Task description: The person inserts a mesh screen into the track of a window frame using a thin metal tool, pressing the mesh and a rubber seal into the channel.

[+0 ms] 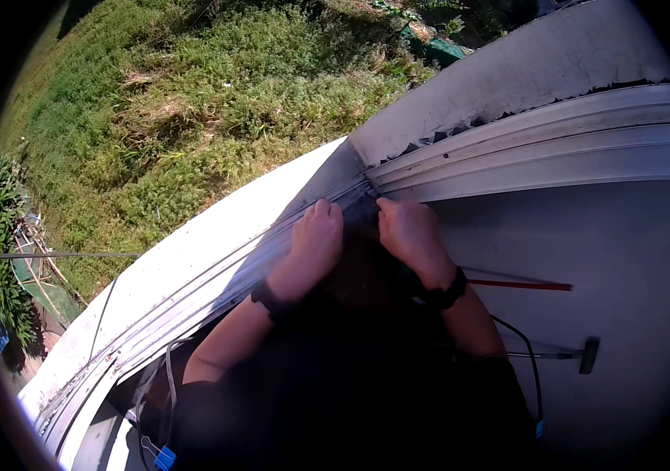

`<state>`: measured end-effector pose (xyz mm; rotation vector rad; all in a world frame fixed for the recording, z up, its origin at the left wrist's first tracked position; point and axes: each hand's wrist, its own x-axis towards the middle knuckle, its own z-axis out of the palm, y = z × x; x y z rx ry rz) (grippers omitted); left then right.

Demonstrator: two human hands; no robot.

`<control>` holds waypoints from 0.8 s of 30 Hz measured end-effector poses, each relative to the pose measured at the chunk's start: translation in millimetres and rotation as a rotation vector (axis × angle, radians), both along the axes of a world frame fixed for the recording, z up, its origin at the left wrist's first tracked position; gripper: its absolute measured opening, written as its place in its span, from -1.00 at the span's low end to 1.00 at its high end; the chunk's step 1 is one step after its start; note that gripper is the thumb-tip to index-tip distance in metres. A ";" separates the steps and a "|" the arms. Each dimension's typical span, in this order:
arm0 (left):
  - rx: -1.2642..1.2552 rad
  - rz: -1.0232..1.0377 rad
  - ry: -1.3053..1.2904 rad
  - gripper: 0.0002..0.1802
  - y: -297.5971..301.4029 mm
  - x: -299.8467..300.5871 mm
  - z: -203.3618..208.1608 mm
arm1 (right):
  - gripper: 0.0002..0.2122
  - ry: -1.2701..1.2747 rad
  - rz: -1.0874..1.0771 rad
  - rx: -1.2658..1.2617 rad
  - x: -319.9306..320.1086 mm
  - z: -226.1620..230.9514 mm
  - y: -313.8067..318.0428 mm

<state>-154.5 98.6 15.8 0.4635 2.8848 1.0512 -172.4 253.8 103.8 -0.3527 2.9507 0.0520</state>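
white frame corner [368, 177] ahead, between left hand [317, 240] and right hand [413, 234], fingers [324, 208] curled, cannot tell what's held

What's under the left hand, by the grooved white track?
Beside the left hand, the grooved white track shows, partly shaded. The curled fingers cover whatever lies directly beneath, so anything pinched there can't be seen.
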 end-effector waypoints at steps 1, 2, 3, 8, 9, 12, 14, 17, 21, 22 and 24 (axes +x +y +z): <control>0.029 -0.004 0.046 -0.81 10.4 -1.1 -5.4 | -0.86 0.060 -0.024 0.047 3.7 -6.2 2.6; -0.003 -0.041 0.033 -0.76 20.9 -4.3 -8.0 | -0.88 0.092 -0.012 0.072 5.9 -8.8 4.2; -0.014 -0.036 0.048 -0.78 28.5 -7.0 -10.4 | -0.90 0.124 0.001 0.098 7.3 -12.5 2.3; -0.092 -0.103 0.064 -0.82 36.6 -17.4 -5.5 | -0.93 0.195 0.077 0.171 11.3 -37.3 -11.6; -0.144 -0.125 0.015 -0.82 32.2 -15.6 -1.3 | -0.93 0.165 0.077 0.139 12.4 -36.0 -13.9; -0.276 -0.179 -0.112 -0.80 5.8 -4.6 10.2 | -0.92 0.080 0.097 0.052 16.7 -21.8 -22.7; -0.228 -0.153 -0.095 -0.81 -16.1 6.0 16.7 | -0.93 0.027 0.076 -0.009 23.1 -15.0 -27.6; -0.131 -0.096 -0.019 -0.82 -13.0 10.4 9.9 | -0.94 0.108 0.033 -0.028 29.3 -11.6 -19.8; -0.049 -0.046 0.139 -0.83 24.3 -4.2 -12.6 | -0.90 0.262 -0.036 0.012 25.3 -42.3 -0.2; -0.041 -0.043 0.181 -0.84 33.5 -9.2 -20.0 | -0.91 0.296 -0.026 0.059 26.2 -47.3 -0.5; -0.085 -0.080 0.136 -0.85 38.0 -14.3 -15.7 | -0.92 0.352 -0.010 0.081 27.9 -61.6 -4.2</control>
